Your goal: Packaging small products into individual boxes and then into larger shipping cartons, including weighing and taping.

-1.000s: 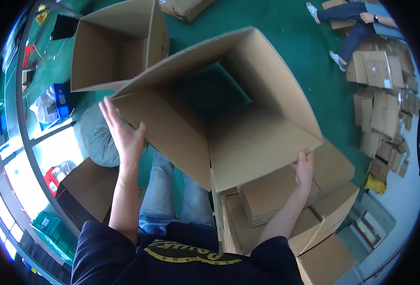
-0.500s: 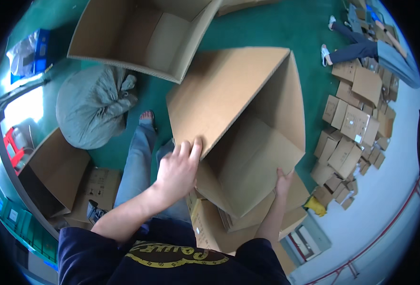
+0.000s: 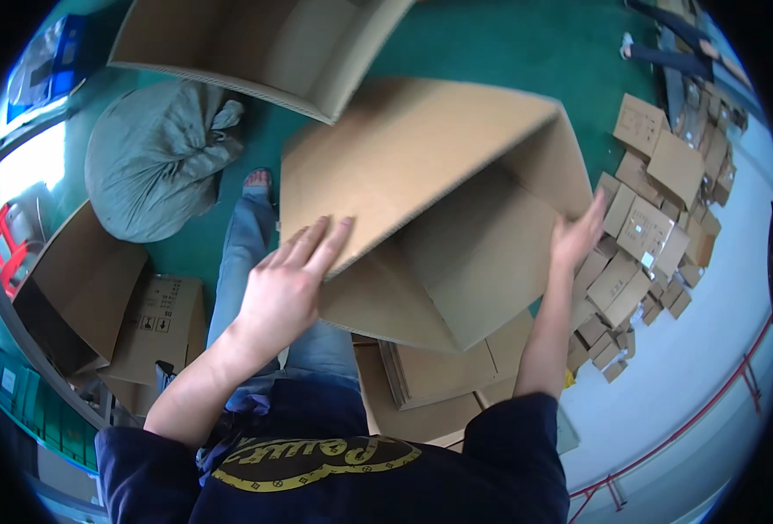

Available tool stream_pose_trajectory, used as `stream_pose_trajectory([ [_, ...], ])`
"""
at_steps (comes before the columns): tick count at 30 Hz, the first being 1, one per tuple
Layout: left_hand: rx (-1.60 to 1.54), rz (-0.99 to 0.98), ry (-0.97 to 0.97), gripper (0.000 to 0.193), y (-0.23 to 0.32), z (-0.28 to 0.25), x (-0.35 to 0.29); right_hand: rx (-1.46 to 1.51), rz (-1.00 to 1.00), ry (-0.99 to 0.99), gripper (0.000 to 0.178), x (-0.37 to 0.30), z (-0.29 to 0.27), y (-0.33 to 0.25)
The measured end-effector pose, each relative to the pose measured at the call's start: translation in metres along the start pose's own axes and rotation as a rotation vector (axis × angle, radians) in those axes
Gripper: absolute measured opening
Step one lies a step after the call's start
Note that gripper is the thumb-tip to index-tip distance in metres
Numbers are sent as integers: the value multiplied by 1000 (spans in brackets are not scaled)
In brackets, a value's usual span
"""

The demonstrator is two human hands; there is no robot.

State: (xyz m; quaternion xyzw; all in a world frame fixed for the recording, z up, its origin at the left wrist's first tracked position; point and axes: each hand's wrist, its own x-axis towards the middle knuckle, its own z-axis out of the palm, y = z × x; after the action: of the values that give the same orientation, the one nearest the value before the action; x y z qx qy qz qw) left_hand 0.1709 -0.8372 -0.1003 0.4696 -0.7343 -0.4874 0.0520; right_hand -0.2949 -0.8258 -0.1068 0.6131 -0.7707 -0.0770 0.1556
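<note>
- Head view: open carton point(image 3: 404, 166), brown, is between the two grips in front of the torso, tilted, its mouth facing the wearer and the right.
- Left grip point(image 3: 286, 288): fingers lie lengthwise on the open carton's upper outer panel, by the edge of its mouth. Thumb hidden; cannot tell whether the panel is pinched.
- Right grip point(image 3: 576, 234): at the open carton's right-hand edge, fingers extended and spread, thumb side against the cardboard.
- Large carton point(image 3: 229, 44): beyond the open carton and to its left, mouth also visible.
- Tied grey-green sack point(image 3: 151, 166): on the green floor point(image 3: 491, 44), left of the open carton and apart from it.
- Printed carton point(image 3: 164, 327): well to the open carton's left, on the near side.
- Flat cardboard stack point(image 3: 430, 375): nearer the wearer than the open carton, partly covered by it.
- Carton pile point(image 3: 644, 227): right of the open carton.
- Co-worker's legs point(image 3: 675, 59): beyond the open carton, far right.
</note>
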Motion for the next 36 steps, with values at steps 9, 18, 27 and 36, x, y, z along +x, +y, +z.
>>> stream_pose_trajectory([
  [9, 252, -5, 587, 65, 53, 45, 6, 210, -94, -434, 36, -75, -11, -33],
  [18, 846, 959, 71, 54, 78, 160, 28, 324, 18, -621, 46, -76, 86, -81],
  [27, 774, 470, 151, 56, 53, 267, 230, 1002, 639, -373, 24, -80, 79, -23],
  [36, 611, 594, 213, 51, 27, 256, 247, 1560, 888, 235, 55, -152, 29, -11],
])
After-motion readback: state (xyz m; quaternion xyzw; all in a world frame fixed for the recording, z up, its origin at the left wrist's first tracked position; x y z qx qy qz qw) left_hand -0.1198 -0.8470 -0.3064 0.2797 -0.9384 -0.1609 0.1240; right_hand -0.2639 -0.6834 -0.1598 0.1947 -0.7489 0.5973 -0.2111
